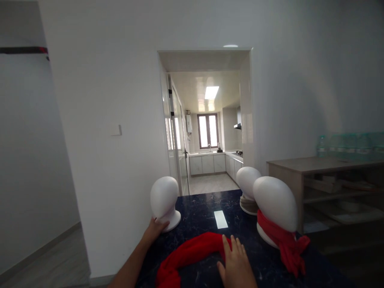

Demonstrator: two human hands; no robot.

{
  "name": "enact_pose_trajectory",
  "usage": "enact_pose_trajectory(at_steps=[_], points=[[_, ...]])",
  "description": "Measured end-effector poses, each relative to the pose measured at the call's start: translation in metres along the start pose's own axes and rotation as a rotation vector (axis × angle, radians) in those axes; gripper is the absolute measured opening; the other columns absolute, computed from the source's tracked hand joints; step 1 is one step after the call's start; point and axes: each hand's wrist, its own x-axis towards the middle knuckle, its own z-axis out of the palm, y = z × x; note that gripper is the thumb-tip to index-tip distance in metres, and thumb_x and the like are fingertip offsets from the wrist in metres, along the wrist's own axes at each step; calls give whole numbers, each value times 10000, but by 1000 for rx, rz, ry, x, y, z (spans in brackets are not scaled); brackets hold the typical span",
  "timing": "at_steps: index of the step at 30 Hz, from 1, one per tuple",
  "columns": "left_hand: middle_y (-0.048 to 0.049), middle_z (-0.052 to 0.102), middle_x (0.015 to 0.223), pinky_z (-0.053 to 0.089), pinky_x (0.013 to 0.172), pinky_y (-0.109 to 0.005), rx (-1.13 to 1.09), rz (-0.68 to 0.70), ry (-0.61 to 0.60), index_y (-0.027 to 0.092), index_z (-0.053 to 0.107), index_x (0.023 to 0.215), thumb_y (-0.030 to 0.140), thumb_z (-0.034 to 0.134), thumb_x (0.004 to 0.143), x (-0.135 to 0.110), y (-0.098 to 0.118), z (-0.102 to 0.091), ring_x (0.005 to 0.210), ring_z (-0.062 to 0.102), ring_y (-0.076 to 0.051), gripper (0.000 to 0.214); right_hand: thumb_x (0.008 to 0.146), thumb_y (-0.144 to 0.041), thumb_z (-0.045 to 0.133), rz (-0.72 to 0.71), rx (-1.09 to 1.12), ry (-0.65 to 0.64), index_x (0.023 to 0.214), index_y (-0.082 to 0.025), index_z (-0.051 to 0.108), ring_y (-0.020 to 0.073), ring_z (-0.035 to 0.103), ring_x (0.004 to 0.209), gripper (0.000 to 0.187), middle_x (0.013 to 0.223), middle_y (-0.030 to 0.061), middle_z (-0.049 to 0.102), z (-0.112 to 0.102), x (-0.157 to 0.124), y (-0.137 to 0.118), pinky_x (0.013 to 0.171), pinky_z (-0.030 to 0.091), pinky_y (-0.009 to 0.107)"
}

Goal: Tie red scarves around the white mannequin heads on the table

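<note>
My left hand point(155, 230) grips the base of a bare white mannequin head point(164, 202) at the left of the dark marble table point(207, 208). Flat and open, my right hand point(237, 262) rests with its fingertips on a red scarf point(189, 254) that lies curved across the table in front of me. To the right stands a second white head point(276, 208) with a red scarf point(285, 244) tied round its neck. Behind it is a third white head point(247, 182) with a beige band round its neck.
A white wall rises just left of the table, with a doorway point(207, 120) ahead leading into a kitchen. A wooden shelf unit point(330, 188) with water bottles on top stands at the right. Grey floor lies at the lower left.
</note>
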Motion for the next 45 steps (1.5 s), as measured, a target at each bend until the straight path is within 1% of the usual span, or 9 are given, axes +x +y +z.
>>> enact_pose_trajectory(at_steps=[4,9,12,18,23,28,33,40,45], points=[[-314,702,1291,472,1084,-637,287,-158,6,39,593,1279,542,656,775,-44,0,-1,1283,629,-511,715,875,-262,630,40,-26,57,1548,-114,496,417,530,1410,702,1474,231,623,-2,6,11,1181,365,538],[-208,621,1497,395,1208,-419,289,122,-270,96,562,1461,578,612,856,-120,46,28,1427,554,-348,776,801,-38,579,-9,169,118,1271,-175,685,324,691,1141,502,1165,145,767,6,13,13,957,487,404],[-181,630,1497,399,1202,-423,83,234,-512,146,598,1464,677,722,776,-160,92,52,1410,563,-363,878,731,-12,566,0,590,71,1012,-185,697,258,745,912,355,926,90,792,12,15,7,808,497,327],[-185,755,1280,488,1100,-477,-425,-29,-723,129,673,1326,708,725,805,-200,154,88,1223,691,-364,780,636,-191,585,96,1502,-176,968,-169,725,277,762,858,361,867,93,803,3,7,-11,782,557,357],[-165,790,1151,506,1060,-458,-782,-92,-902,130,729,1214,146,910,519,-196,160,80,1141,722,-369,719,519,-124,547,-131,2023,-225,1231,-192,686,265,755,1065,729,1101,103,801,-36,4,-8,999,545,395],[-83,800,1046,542,1002,-436,-789,-176,-787,196,640,1360,187,749,681,-174,174,26,1027,756,-290,687,620,-215,545,70,1691,173,1085,-177,682,273,768,880,486,945,97,795,-36,20,3,824,591,409],[-86,792,1145,590,945,-413,-677,-149,-698,222,386,1577,136,704,677,-132,194,0,1019,764,-282,958,667,-247,498,232,1524,72,1120,-154,643,242,738,712,485,859,99,771,-6,23,-7,652,549,357],[-187,639,1461,516,1070,-369,43,150,-368,149,280,1622,138,665,778,-66,207,32,1282,659,-306,928,683,-212,481,205,1422,11,1185,-143,631,206,711,678,529,853,80,767,6,17,-18,623,503,314],[-272,241,1720,193,1277,-574,317,178,-275,108,273,1632,252,615,885,-98,178,87,1596,241,-414,834,655,-206,520,192,1364,-51,1177,-158,669,203,703,667,545,802,38,747,13,20,-12,613,498,307]])
